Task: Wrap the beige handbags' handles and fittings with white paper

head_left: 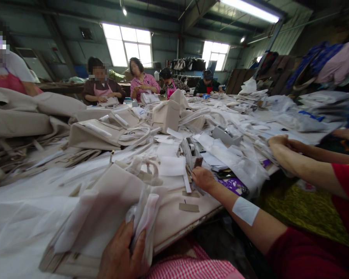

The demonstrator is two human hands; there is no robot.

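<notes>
My left hand (pixel 120 254) is at the bottom edge, with its fingers closed on crumpled white wrapping (pixel 147 217) that lies over a beige handbag (pixel 113 190) in front of me. My right hand (pixel 203 179) reaches out over the table, a white patch (pixel 245 210) on its forearm. Its fingers are curled down into a heap of white paper strips (pixel 186 182) and small dark pieces. What they pinch is hidden.
The long table (pixel 192 226) is heaped with beige bags (pixel 166 114), straps and white paper sheets. A co-worker's two arms in a red sleeve (pixel 293 159) rest on the right. Several people sit working at the far end. Clothes hang at the right.
</notes>
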